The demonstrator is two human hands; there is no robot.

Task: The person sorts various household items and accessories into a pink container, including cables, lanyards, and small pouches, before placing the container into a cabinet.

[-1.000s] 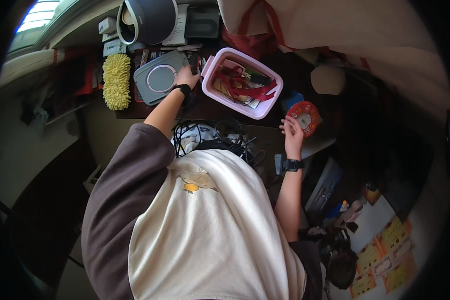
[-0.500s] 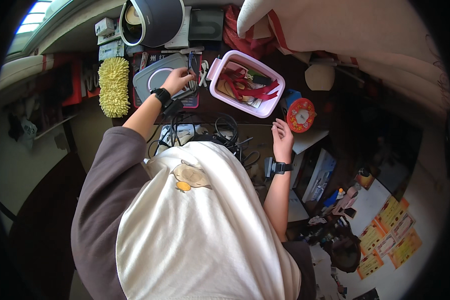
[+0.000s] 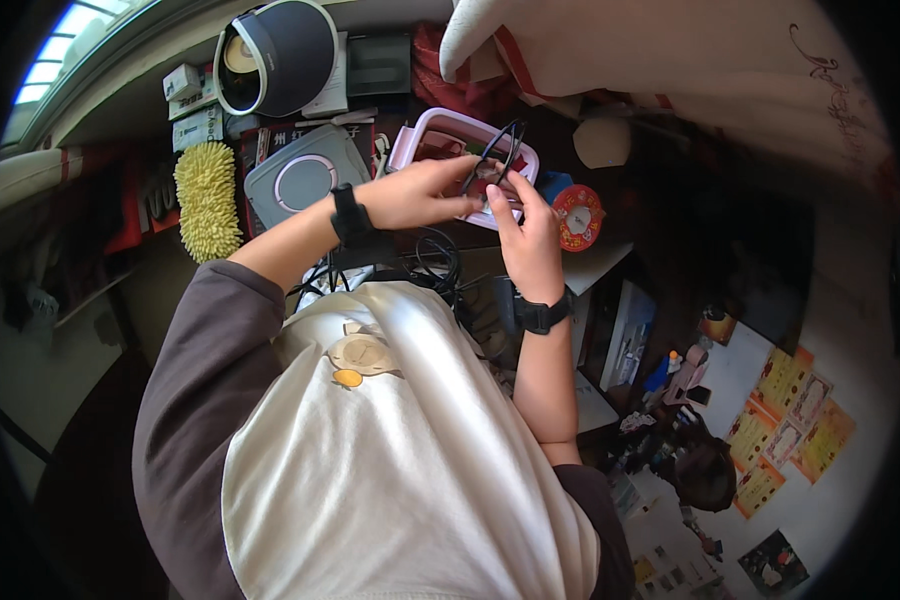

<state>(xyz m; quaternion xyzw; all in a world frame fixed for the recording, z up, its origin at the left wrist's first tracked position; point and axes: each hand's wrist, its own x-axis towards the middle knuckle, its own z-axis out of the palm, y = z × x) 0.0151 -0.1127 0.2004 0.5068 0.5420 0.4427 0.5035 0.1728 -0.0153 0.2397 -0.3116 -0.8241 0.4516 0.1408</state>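
1. I see both hands meeting over the pink-rimmed container (image 3: 417, 137) on the cluttered desk; between them is a thin black cable (image 3: 498, 150), looped and arching up above the fingertips.
2. My left hand (image 3: 418, 194) reaches in from the left, fingers pinched on the cable's lower end. A black wristband sits on that wrist.
3. My right hand (image 3: 526, 235) comes up from below, palm toward me, thumb and forefinger also pinching the cable, just beside the left fingertips. It wears a black watch.
4. The cable loop stands over the container's near rim, touching both hands; whether it touches the container I cannot tell.
5. Left of the container lies a grey rounded-square case (image 3: 305, 176) with a pale ring on top.
6. Further left, a yellow fluffy duster head (image 3: 208, 198) lies lengthwise.
7. Behind the case, small white and green boxes (image 3: 192, 110) are stacked near the window ledge.
8. Right of the hands sits a round red disc (image 3: 578, 215) with a pale centre.
9. Low right, yellow-orange printed sheets (image 3: 796, 415) hang on the wall.
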